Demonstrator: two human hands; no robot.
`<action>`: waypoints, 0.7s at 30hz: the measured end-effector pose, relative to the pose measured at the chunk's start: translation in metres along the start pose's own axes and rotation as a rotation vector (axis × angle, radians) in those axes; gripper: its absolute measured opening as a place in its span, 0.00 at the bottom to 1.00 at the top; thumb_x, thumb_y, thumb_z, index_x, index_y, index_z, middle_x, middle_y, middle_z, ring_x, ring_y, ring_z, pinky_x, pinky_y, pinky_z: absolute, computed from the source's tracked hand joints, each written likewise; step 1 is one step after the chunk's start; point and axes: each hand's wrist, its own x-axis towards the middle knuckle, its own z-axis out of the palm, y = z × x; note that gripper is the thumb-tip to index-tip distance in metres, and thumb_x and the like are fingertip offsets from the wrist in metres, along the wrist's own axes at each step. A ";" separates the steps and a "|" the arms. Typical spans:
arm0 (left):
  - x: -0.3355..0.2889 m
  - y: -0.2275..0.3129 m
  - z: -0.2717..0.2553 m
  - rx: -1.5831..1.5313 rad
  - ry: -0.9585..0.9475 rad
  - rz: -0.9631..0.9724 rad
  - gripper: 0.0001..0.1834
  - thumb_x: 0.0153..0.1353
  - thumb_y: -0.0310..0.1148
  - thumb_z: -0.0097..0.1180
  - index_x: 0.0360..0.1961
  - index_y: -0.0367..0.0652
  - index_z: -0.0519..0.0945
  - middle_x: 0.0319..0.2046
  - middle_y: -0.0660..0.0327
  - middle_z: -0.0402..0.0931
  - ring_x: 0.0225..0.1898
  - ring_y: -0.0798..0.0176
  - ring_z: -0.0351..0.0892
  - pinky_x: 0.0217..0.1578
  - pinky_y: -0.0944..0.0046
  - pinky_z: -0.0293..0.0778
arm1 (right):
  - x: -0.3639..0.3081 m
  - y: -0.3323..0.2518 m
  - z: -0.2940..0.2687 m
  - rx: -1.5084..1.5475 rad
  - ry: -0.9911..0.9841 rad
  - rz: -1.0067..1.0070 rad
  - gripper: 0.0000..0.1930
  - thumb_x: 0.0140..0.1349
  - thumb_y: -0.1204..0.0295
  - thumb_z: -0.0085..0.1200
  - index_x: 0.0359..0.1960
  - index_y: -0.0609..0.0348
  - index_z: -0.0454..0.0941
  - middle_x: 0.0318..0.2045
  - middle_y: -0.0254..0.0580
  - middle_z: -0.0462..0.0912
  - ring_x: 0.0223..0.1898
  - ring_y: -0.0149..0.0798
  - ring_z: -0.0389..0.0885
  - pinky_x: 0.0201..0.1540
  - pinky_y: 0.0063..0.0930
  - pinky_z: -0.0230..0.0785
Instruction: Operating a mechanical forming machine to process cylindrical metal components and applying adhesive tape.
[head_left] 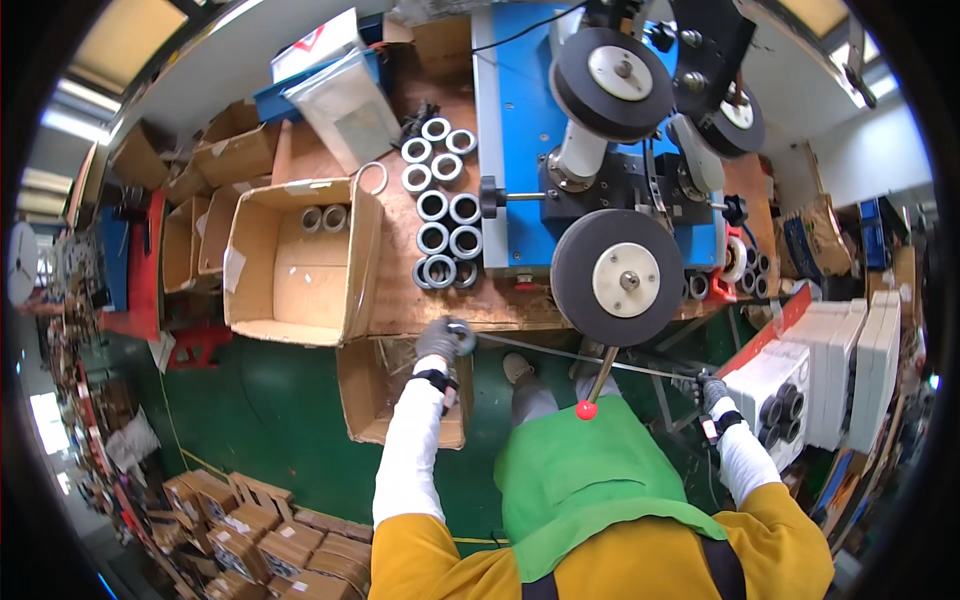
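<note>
My left hand point(437, 341), in a grey glove, is closed around a metal ring point(463, 337) just off the front edge of the workbench point(400, 318). A thin pale strip point(570, 354) runs from near this ring, past the lever with a red knob point(587, 410), toward my right side. There my right hand point(711, 389), also gloved, has its fingers closed at the strip's far end, beside a white box. Several more metal rings point(432, 238) stand on the bench in uneven rows, left of a blue machine point(515, 130) with large dark rolls point(618, 277).
An open cardboard box point(295, 275) holding a few rings sits on the bench at left; another carton point(370, 400) stands below the edge. White boxes point(780, 375) with dark rings on them are stacked at right. The lever juts out toward my green apron point(600, 470).
</note>
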 end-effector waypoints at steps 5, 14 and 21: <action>0.031 0.008 -0.024 -0.085 0.129 -0.107 0.10 0.49 0.33 0.51 0.33 0.43 0.77 0.33 0.51 0.75 0.36 0.51 0.74 0.36 0.56 0.69 | -0.050 0.020 0.003 0.051 -0.111 -0.073 0.11 0.62 0.65 0.39 0.26 0.55 0.72 0.11 0.30 0.68 0.09 0.28 0.62 0.09 0.22 0.53; 0.033 -0.066 -0.010 0.003 0.376 -0.033 0.16 0.50 0.39 0.55 0.29 0.34 0.76 0.26 0.50 0.75 0.26 0.54 0.71 0.29 0.56 0.68 | -0.124 -0.005 -0.052 -0.947 -0.155 -0.238 0.15 0.51 0.58 0.50 0.23 0.57 0.78 0.19 0.38 0.78 0.17 0.37 0.75 0.25 0.32 0.69; 0.001 -0.132 -0.001 -0.780 0.195 -0.480 0.12 0.51 0.37 0.52 0.33 0.40 0.75 0.28 0.60 0.74 0.27 0.59 0.71 0.29 0.58 0.67 | -0.128 -0.011 -0.186 -0.750 0.610 -0.795 0.24 0.44 0.55 0.54 0.41 0.56 0.73 0.33 0.50 0.76 0.38 0.47 0.73 0.43 0.40 0.65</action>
